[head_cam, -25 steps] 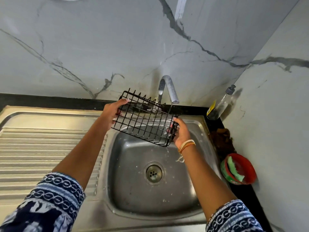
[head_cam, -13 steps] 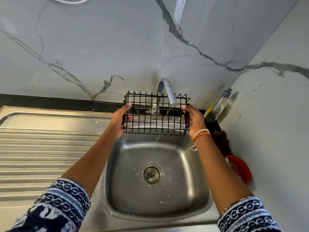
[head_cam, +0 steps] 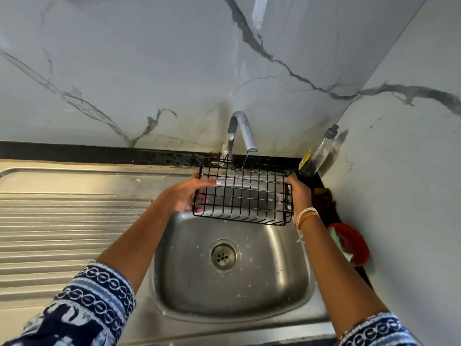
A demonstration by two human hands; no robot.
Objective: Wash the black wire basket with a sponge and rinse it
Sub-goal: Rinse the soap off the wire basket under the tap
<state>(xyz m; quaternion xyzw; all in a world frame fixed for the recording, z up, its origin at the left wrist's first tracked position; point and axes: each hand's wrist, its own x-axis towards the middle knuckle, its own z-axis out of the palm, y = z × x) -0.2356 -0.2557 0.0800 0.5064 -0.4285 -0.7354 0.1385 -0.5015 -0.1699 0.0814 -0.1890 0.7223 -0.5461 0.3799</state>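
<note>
Gripping the black wire basket (head_cam: 243, 196), both hands hold it over the sink (head_cam: 282, 275).

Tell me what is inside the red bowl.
The red bowl by the sink holds a green sponge. The right arm covers the bowl's near side, so anything else in there stays hidden.

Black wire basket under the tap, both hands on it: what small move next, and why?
Probably tilt the black wire basket so another side meets the thin stream from the faucet. The left hand and right hand grip its two ends over the sink, and the water falls only on its far edge. No sponge is in either hand, so this looks like rinsing.
</note>
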